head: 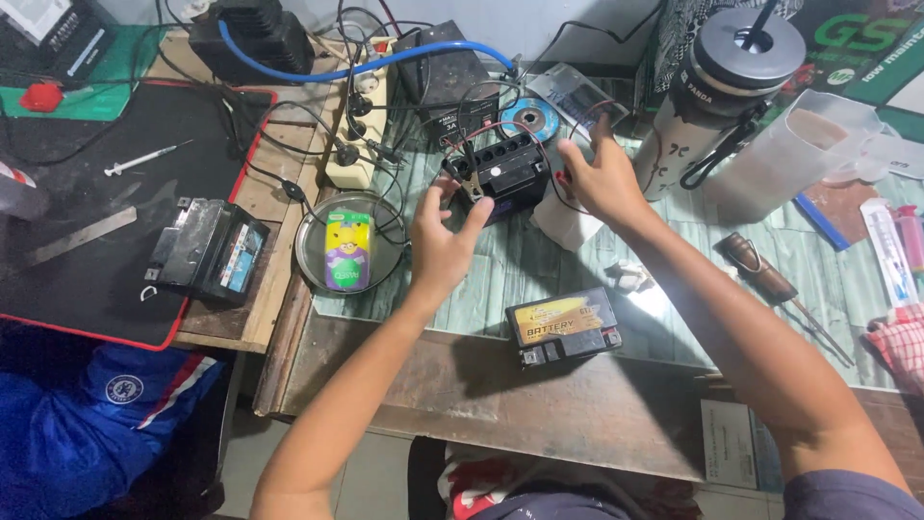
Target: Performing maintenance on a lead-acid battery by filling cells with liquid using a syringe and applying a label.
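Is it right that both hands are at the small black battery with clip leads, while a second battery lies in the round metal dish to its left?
Not quite. The head view shows a yellow packet in the round metal dish; the second battery lies on the table, nearer the person. Left hand and right hand are at the small black battery.

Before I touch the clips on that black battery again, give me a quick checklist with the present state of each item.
1. Left hand steadying the black battery: ok, fingers at its left end.
2. Right hand at the red lead: ok, fingers at the battery's right end.
3. Clip gripping a terminal: cannot tell, contact hidden.
4. Charger box powered: cannot tell, no indicator readable.
5. Cell caps on the battery top: cannot tell, too small.
6. Space around the battery: not ok, wires, a white cup and a grinding disc crowd it.
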